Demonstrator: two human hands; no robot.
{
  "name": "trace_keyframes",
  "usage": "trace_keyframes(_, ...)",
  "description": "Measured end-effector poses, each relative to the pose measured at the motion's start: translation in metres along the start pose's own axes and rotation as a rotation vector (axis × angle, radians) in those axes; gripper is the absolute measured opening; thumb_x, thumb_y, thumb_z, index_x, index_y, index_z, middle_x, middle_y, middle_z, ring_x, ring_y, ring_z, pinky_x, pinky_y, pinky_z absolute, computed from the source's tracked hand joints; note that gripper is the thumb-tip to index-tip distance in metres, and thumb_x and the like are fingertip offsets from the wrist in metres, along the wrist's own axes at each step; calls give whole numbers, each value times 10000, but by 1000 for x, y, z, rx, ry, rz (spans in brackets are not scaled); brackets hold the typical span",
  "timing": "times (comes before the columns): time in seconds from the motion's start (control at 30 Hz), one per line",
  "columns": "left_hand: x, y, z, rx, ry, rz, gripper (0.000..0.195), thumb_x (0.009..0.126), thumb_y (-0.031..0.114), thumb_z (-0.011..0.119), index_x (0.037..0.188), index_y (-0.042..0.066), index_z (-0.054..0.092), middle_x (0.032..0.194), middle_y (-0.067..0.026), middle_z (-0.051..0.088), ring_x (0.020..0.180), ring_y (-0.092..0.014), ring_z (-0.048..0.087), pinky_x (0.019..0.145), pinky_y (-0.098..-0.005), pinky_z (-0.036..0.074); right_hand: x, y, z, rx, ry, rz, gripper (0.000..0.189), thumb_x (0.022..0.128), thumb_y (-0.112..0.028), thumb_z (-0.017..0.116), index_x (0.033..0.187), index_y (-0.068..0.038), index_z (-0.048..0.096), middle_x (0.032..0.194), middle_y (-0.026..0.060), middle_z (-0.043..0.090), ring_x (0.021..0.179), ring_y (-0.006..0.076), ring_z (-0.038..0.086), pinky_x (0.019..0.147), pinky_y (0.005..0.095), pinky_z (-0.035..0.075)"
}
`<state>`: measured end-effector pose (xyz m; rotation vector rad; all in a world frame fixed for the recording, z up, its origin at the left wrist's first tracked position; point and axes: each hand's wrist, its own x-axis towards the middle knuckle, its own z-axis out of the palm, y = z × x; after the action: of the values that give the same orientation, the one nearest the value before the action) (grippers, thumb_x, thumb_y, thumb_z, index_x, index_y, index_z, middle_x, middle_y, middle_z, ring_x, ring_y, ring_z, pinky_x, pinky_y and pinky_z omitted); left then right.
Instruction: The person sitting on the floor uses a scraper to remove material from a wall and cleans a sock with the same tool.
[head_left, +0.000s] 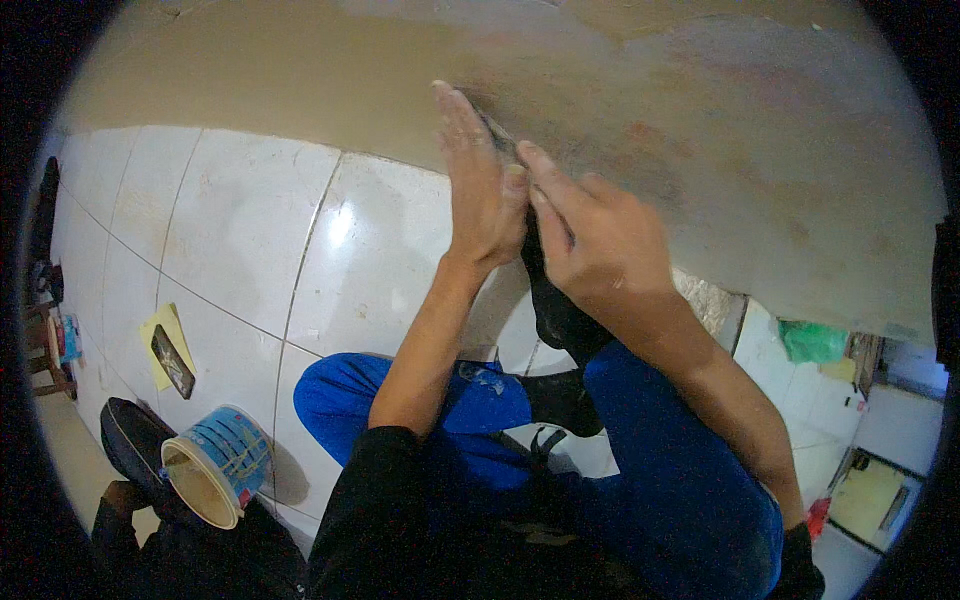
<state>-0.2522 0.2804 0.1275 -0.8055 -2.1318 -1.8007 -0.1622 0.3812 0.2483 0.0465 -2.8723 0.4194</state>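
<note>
A thin dark flat piece, its kind unclear, lies edge-on (495, 133) between my two hands, close to the brownish-grey wall-like surface (720, 127). My left hand (484, 176) is upright with its fingers stretched together along the left side of the piece and its thumb bent over its lower part. At the right, my right hand (592, 221) has its index finger extended to the piece's lower end, with the other fingers curled. Pale dust coats the fingers of both hands. The palm side of each hand is partly hidden.
White floor tiles (382, 262) lie below the surface. A blue-and-white plastic bucket (255, 446) stands at the lower left, beside another person in dark clothes (187, 555). A phone (172, 360) rests on yellow paper (185, 335). Green plastic (814, 341) is at the right.
</note>
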Motion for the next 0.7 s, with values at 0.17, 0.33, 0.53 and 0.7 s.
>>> trace_keyframes(0.17, 2, -9, -8, 61, 31, 59, 981, 1023, 686, 206, 1599, -62, -65, 1683, -281, -100, 1564, -449, -67, 1243, -543, -43, 6, -2, 1, 15, -159, 53, 493, 964, -177, 618, 1454, -189, 563, 850, 202, 653, 743, 408, 649, 690, 491, 535)
trace_keyframes(0.33, -6, -2, 1, 23, 33, 16, 1030, 1001, 683, 326, 1601, -69, -42, 1671, -315, -90, 1564, -457, -61, 1242, -541, -40, -10, 11, 1, 171, -279, 14, 565, 952, -112, 615, 1492, -61, 459, 981, 276, 668, 893, 467, 649, 806, 519, 530)
trace_keyframes(0.53, -33, 10, 55, -41, -100, 71, 988, 964, 511, 496, 1606, -75, 25, 1660, -355, -43, 1536, -543, -40, 1186, -678, -40, -53, 63, 10, 122, -409, -74, 495, 911, -53, 562, 1366, 98, 437, 1094, 337, 633, 1021, 501, 644, 873, 518, 549)
trace_keyframes(0.7, -27, 1, 44, 172, -69, 62, 987, 970, 537, 485, 1614, -56, 30, 1665, -345, -29, 1537, -543, -40, 1176, -696, -39, -53, 63, 27, 225, -552, 120, 462, 878, -32, 602, 1304, 61, 449, 1031, 319, 658, 950, 526, 651, 849, 548, 547)
